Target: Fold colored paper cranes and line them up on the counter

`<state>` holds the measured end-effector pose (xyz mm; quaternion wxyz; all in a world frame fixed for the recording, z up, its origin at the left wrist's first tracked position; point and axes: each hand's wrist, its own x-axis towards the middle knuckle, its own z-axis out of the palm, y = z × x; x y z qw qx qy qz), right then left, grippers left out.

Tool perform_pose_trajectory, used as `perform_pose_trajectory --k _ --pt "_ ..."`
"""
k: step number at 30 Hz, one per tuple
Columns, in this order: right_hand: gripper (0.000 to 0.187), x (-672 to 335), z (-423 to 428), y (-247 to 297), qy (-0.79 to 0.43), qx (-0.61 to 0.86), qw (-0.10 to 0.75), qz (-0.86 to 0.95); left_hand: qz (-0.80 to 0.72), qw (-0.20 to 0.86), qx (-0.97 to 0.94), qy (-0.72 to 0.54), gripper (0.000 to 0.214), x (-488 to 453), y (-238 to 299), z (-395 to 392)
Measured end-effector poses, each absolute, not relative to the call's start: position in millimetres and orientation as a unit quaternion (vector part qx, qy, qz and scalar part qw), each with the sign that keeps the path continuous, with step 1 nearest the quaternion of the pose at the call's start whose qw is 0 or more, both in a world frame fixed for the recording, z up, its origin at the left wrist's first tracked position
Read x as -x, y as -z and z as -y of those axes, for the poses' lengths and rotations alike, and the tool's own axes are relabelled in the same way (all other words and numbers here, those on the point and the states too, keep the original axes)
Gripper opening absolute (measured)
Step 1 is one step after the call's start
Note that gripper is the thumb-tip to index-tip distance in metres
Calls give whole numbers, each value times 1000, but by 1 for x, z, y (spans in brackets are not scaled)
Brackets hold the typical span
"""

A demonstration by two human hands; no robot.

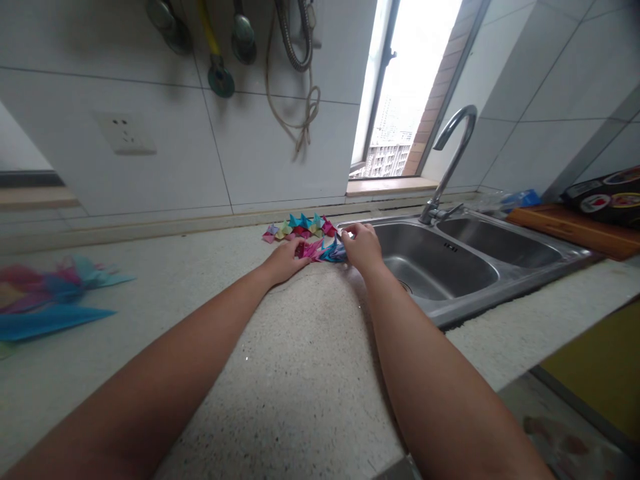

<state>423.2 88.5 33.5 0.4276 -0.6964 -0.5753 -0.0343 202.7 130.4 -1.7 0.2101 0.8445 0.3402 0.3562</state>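
Forearms: both bare, stretched out long across the speckled countertop [300, 373] from its near edge toward the back wall.
Left hand [286, 261]: lay palm down, with the fingers flat on the pink end of the folded paper strip [323, 251]. It pressed on the paper rather than clasping it.
Right hand [363, 245]: fingers curled at the blue end of the same strip, right beside the sink's left rim. From where I stood I could not tell whether they pinched the paper or only touched it.
Folded paper strip: pink and blue, lying on the countertop between the two hands, just left of the sink.
Row of folded paper pieces [300, 227]: blue, green, pink and red, lined up just behind the strip, close to the wall.
Sink [440, 263]: stainless steel with two basins, set into the countertop on the right.
Faucet [453, 160]: curved, standing at the back of the sink.
Loose coloured paper [50, 300]: blurred, at the far left of the countertop, well apart from both hands.
Cutting board [575, 230]: wooden, lying beyond the sink at the right.
Wall: white tile, with a socket [125, 133] and hanging utensils [220, 73].
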Motion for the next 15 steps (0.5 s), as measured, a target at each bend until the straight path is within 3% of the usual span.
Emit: perform_pose_trajectory --k 11,15 --pt "19 -413 -79 -42 21 710 315 629 -349 217 -840 -354 44 -203 -1 -127" --pt "14 -414 -83 -40 1 721 320 614 -356 226 -831 -362 45 -204 -2 -125"
